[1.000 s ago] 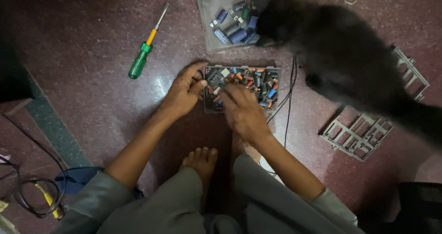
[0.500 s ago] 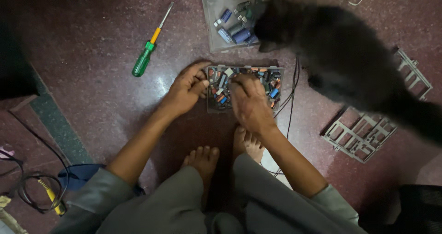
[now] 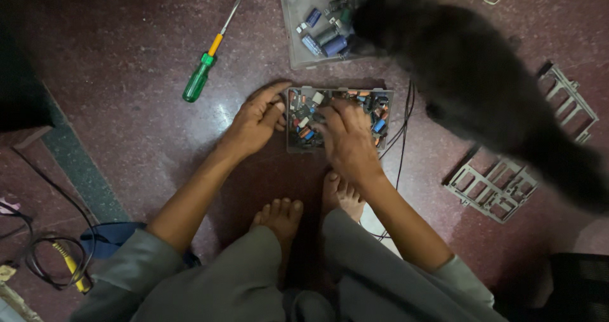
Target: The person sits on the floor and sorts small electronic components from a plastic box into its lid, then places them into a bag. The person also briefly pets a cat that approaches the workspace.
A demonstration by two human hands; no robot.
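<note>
A green screwdriver (image 3: 204,72) lies on the dark red floor (image 3: 114,37), up and left of the hands. The left hand (image 3: 254,120) rests on the left edge of a small tray (image 3: 290,146) full of tiny parts, fingers loose, gripping nothing. The right hand (image 3: 346,138) lies flat in the tray, fingers spread over the parts; I cannot tell if it holds one. A second tray (image 3: 293,24) sits above. A black cat (image 3: 469,75) stands at the right, its head over that tray.
</note>
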